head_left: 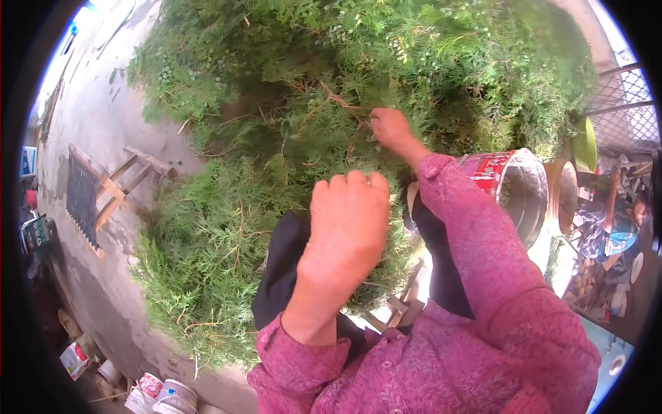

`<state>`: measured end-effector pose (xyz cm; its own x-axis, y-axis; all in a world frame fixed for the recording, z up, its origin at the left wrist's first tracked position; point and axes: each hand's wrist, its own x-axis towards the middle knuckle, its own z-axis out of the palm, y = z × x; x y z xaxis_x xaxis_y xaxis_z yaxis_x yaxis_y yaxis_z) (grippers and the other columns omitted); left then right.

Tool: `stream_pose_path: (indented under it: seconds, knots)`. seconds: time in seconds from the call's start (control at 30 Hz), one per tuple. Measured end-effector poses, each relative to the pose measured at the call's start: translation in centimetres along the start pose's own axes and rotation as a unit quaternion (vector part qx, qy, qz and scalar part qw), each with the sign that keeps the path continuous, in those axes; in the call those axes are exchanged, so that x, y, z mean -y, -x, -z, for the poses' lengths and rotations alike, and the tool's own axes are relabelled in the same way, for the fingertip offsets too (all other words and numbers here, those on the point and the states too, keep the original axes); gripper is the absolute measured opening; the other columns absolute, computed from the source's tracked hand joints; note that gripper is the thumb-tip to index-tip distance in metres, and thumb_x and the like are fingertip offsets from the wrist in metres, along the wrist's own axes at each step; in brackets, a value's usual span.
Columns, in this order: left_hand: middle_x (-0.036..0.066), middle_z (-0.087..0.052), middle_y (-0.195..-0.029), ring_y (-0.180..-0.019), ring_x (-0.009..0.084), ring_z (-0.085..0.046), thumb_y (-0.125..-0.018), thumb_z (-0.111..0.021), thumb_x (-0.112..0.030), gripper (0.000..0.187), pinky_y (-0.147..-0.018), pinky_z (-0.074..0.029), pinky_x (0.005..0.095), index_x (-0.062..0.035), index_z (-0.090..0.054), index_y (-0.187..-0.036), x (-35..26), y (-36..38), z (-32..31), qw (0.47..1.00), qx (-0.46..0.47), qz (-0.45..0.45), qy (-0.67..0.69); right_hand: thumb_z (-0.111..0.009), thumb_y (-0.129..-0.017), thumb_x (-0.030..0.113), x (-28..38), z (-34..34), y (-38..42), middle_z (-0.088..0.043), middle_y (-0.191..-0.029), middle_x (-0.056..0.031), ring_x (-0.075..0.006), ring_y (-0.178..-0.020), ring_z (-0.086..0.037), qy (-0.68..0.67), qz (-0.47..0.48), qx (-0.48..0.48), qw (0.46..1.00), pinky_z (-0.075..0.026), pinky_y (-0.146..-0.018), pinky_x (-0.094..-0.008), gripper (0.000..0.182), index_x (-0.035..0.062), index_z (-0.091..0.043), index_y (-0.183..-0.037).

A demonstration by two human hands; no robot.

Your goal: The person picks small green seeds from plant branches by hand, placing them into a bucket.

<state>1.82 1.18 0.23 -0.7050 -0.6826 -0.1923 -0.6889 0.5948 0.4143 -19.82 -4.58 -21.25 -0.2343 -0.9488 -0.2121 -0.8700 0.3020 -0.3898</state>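
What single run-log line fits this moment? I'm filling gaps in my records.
left hand: fist closed over green branches | right hand: pinching a twig in the pile | tin can: beside right arm

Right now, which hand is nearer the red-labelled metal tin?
The right hand. It reaches into the evergreen branches just up and left of the metal tin. The left hand is raised farther left, fingers curled, over the greenery.
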Motion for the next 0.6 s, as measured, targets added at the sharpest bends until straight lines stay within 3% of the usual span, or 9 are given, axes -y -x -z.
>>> stream_pose_path:
  seconds: [0.2,0.27,0.37,0.5,0.6]
  knots:
    - [0.016,-0.058,-0.082,-0.082,0.0333,-0.058,-0.072,-0.065,-0.018,0.023,-0.072,-0.046,0.0434,-0.0026,-0.055,-0.086,0.0,1.3,0.0,0.998,-0.013,0.027,0.05,-0.053,-0.074,0.021,-1.8,3.6,2.1,-0.063,-0.089,-0.0165,-0.0334,-0.086,-0.059,0.011,0.092,-0.019,0.995,-0.046,-0.078,-0.0401,0.023,0.0063,-0.065,-0.088]
    - [0.016,-0.058,-0.082,-0.082,0.0335,-0.058,-0.072,-0.066,-0.018,0.023,-0.072,-0.046,0.0436,-0.0025,-0.054,-0.085,0.1,1.9,0.0,0.998,-0.018,0.036,0.048,-0.055,-0.073,0.023,-1.6,3.9,3.0,-0.063,-0.092,-0.0161,-0.0329,-0.088,-0.059,0.02,0.035,0.063,0.997,-0.046,-0.08,-0.0395,0.028,0.0056,-0.064,-0.093]
    - [0.016,-0.058,-0.081,-0.081,0.0337,-0.058,-0.072,-0.066,-0.018,0.024,-0.071,-0.046,0.0436,-0.0026,-0.054,-0.085,0.3,2.3,-0.1,0.998,-0.017,0.049,0.044,-0.058,-0.073,0.027,-3.5,0.6,3.9,-0.062,-0.099,-0.0148,-0.032,-0.093,-0.058,-0.047,-0.027,0.104,0.993,-0.046,-0.083,-0.0384,0.035,0.0061,-0.062,-0.101]
    - [0.015,-0.058,-0.08,-0.081,0.0326,-0.058,-0.071,-0.067,-0.018,0.024,-0.071,-0.045,0.0421,-0.0033,-0.054,-0.086,0.5,2.0,0.2,0.998,-0.005,0.058,0.03,-0.065,-0.07,0.024,-3.6,-3.2,4.5,-0.06,-0.106,-0.0165,-0.0331,-0.101,-0.055,-0.047,-0.104,0.06,0.992,-0.043,-0.088,-0.038,0.052,0.0063,-0.053,-0.117]
    - [0.014,-0.058,-0.081,-0.082,0.0311,-0.058,-0.071,-0.067,-0.018,0.025,-0.071,-0.045,0.0409,-0.004,-0.054,-0.087,0.9,1.7,0.4,0.998,0.001,0.06,0.026,-0.064,-0.07,0.024,-2.4,-4.6,4.0,-0.059,-0.108,-0.0158,-0.0314,-0.101,-0.056,-0.008,-0.181,0.018,0.983,-0.044,-0.087,-0.0391,0.053,0.0041,-0.051,-0.117]
